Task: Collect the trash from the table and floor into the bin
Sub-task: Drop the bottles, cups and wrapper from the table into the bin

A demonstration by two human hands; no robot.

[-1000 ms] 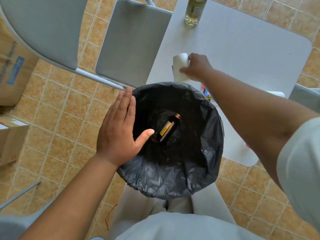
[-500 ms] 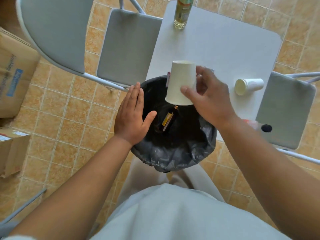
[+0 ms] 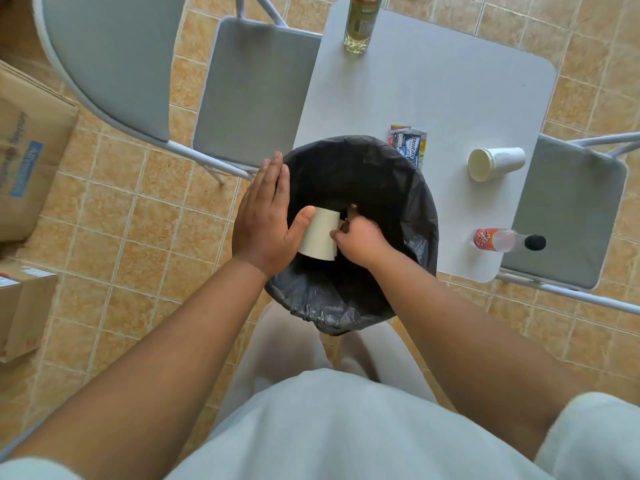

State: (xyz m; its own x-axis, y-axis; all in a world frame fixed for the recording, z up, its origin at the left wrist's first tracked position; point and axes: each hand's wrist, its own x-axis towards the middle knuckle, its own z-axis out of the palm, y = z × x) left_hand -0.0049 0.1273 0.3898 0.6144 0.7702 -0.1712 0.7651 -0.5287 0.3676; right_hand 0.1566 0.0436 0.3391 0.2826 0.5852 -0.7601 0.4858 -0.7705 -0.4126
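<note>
Seen from the head camera, looking straight down: a round bin (image 3: 420, 216) lined with a black bag stands on the tiled floor (image 3: 131, 230), against the near edge of a small white table (image 3: 450, 98). The right hand (image 3: 360, 242) is down inside the mouth of the bin, its fingers curled around a white paper cup (image 3: 320, 233) that lies tilted on its side below the rim. The left hand (image 3: 263, 220) rests flat on the bin's left rim, fingers straight and pressed together, holding nothing, thumb spread out toward the cup. On the table, a printed wrapper (image 3: 408, 143) lies just beside the bin's far rim. A second paper cup (image 3: 495, 163) lies on its side near the right edge, and a small bottle with a red label (image 3: 502, 240) lies nearer, also on its side. A glass bottle (image 3: 358, 26) stands upright at the far edge. Grey folding chairs (image 3: 256, 91) flank the table, and cardboard boxes (image 3: 31, 150) sit on the floor at left.
</note>
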